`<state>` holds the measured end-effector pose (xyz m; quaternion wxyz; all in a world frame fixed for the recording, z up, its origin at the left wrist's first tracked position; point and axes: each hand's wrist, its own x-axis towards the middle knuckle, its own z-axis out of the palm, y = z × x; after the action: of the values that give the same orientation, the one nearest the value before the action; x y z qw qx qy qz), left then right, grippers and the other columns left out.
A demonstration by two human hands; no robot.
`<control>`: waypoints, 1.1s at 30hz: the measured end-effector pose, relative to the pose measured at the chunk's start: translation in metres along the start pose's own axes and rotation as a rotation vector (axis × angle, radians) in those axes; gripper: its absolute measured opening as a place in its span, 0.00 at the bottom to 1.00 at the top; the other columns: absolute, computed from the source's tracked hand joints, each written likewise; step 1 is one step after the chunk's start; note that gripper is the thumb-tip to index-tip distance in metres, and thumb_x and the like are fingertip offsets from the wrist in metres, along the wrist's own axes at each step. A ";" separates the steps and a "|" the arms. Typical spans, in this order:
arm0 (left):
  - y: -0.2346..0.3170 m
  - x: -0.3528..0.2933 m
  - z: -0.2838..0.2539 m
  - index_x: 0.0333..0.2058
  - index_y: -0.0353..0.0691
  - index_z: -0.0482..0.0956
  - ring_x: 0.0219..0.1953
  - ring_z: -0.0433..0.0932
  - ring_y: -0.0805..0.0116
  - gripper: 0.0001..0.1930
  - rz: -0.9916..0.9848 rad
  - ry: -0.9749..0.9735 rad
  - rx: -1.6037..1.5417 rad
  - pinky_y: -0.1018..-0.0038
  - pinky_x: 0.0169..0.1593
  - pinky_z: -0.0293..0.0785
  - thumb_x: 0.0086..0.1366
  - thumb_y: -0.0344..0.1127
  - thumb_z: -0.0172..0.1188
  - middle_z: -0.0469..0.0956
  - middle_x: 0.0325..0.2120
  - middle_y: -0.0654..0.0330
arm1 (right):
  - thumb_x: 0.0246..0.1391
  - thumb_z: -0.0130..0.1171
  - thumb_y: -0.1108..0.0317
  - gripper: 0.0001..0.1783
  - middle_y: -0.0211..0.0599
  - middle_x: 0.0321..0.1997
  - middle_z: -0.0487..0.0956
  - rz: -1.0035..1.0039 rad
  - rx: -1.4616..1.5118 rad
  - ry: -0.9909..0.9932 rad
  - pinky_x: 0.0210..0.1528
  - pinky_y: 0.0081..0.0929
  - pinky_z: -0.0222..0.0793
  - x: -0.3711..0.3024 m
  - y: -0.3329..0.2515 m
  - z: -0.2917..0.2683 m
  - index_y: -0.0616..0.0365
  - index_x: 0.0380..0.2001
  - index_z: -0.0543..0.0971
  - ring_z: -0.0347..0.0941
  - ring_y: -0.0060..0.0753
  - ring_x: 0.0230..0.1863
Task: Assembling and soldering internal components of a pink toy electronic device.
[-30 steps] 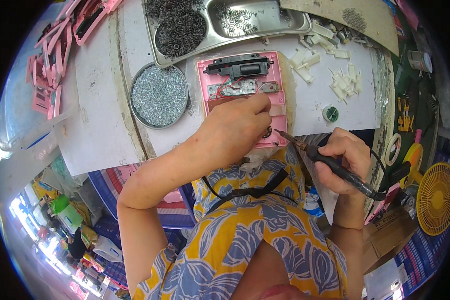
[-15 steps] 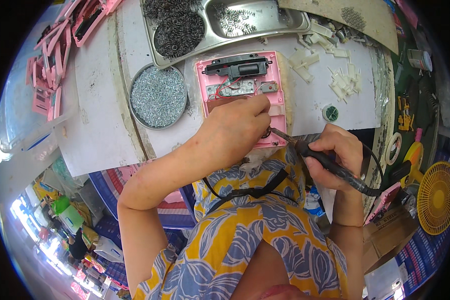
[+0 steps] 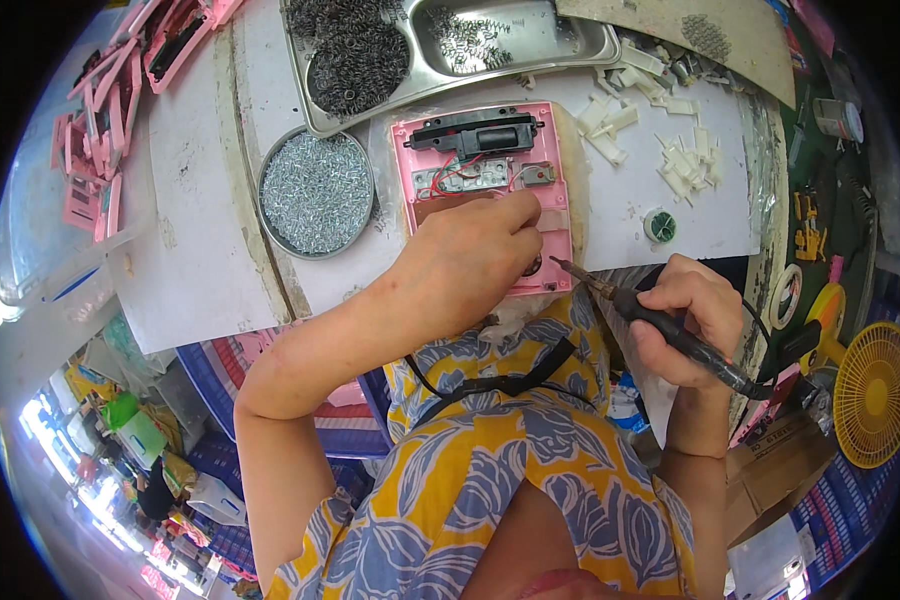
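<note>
A pink plastic casing lies open on the table in front of me. Inside are a black box-like module, a metal strip and thin red and green wires. My left hand rests over its lower half with fingers closed together; whatever they pinch is hidden. A dark round part shows beside those fingertips. My right hand grips a soldering iron by its black handle. The iron's tip points left over the casing's lower right, a little apart from the left fingers.
A round dish of small metal screws stands left of the casing. Beyond is a metal tray holding springs. White plastic pieces and a small green-topped container lie to the right. Pink casings pile up far left; a yellow fan stands right.
My right hand has drawn the soldering iron slightly right and down, taking its tip away from the left fingertips. The left hand and casing stay in place.
</note>
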<state>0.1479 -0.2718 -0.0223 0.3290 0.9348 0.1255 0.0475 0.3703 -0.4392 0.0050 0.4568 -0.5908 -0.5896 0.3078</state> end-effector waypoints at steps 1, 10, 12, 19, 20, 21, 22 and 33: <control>0.000 0.000 -0.001 0.36 0.37 0.79 0.39 0.80 0.55 0.09 0.004 0.000 0.005 0.63 0.40 0.79 0.55 0.25 0.66 0.75 0.40 0.57 | 0.38 0.72 0.72 0.13 0.34 0.20 0.73 -0.001 -0.003 0.003 0.20 0.21 0.60 0.000 0.000 -0.001 0.61 0.29 0.79 0.68 0.26 0.18; 0.010 0.004 -0.010 0.32 0.37 0.79 0.39 0.79 0.56 0.08 -0.009 -0.080 0.093 0.62 0.39 0.81 0.51 0.26 0.63 0.73 0.38 0.57 | 0.38 0.72 0.72 0.13 0.33 0.20 0.72 0.000 0.000 -0.019 0.20 0.22 0.59 0.002 0.000 -0.001 0.60 0.29 0.79 0.67 0.26 0.17; 0.012 0.005 -0.010 0.30 0.37 0.79 0.40 0.79 0.56 0.07 0.000 -0.083 0.115 0.62 0.38 0.81 0.50 0.26 0.63 0.73 0.37 0.56 | 0.38 0.72 0.72 0.13 0.32 0.19 0.71 0.007 0.011 -0.030 0.20 0.22 0.59 0.002 0.001 0.000 0.60 0.29 0.80 0.66 0.26 0.17; 0.015 0.008 -0.011 0.29 0.37 0.81 0.41 0.79 0.58 0.06 0.015 -0.091 0.159 0.66 0.41 0.82 0.49 0.26 0.63 0.73 0.37 0.57 | 0.38 0.72 0.73 0.13 0.32 0.19 0.70 0.023 0.016 -0.047 0.20 0.23 0.57 0.004 0.002 0.003 0.60 0.29 0.80 0.65 0.26 0.17; 0.015 0.008 -0.011 0.29 0.37 0.81 0.41 0.79 0.59 0.06 0.018 -0.084 0.162 0.67 0.42 0.82 0.49 0.26 0.63 0.73 0.37 0.58 | 0.37 0.72 0.73 0.13 0.32 0.19 0.70 0.030 0.021 -0.043 0.20 0.23 0.57 0.004 0.002 0.004 0.60 0.29 0.80 0.65 0.26 0.18; 0.015 0.008 -0.011 0.32 0.37 0.81 0.42 0.78 0.57 0.07 0.002 -0.111 0.148 0.66 0.43 0.81 0.51 0.27 0.62 0.73 0.38 0.57 | 0.38 0.72 0.73 0.13 0.32 0.19 0.70 0.032 0.022 -0.040 0.20 0.23 0.57 0.004 0.002 0.005 0.60 0.29 0.80 0.65 0.26 0.18; 0.016 0.008 -0.013 0.35 0.37 0.80 0.43 0.78 0.56 0.09 -0.014 -0.138 0.134 0.65 0.44 0.80 0.53 0.27 0.61 0.73 0.39 0.57 | 0.38 0.72 0.73 0.13 0.32 0.19 0.70 0.034 0.024 -0.038 0.20 0.23 0.57 0.006 0.002 0.006 0.60 0.29 0.80 0.65 0.26 0.18; 0.014 0.004 -0.011 0.31 0.38 0.80 0.42 0.78 0.60 0.08 0.017 -0.113 0.189 0.67 0.41 0.82 0.48 0.26 0.64 0.72 0.38 0.58 | 0.44 0.70 0.71 0.13 0.30 0.24 0.71 0.097 0.184 0.199 0.27 0.22 0.53 -0.024 0.002 -0.024 0.64 0.32 0.79 0.61 0.22 0.24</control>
<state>0.1529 -0.2744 -0.0054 0.2456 0.9638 0.1026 -0.0144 0.3902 -0.4672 0.0083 0.5498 -0.6016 -0.4815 0.3222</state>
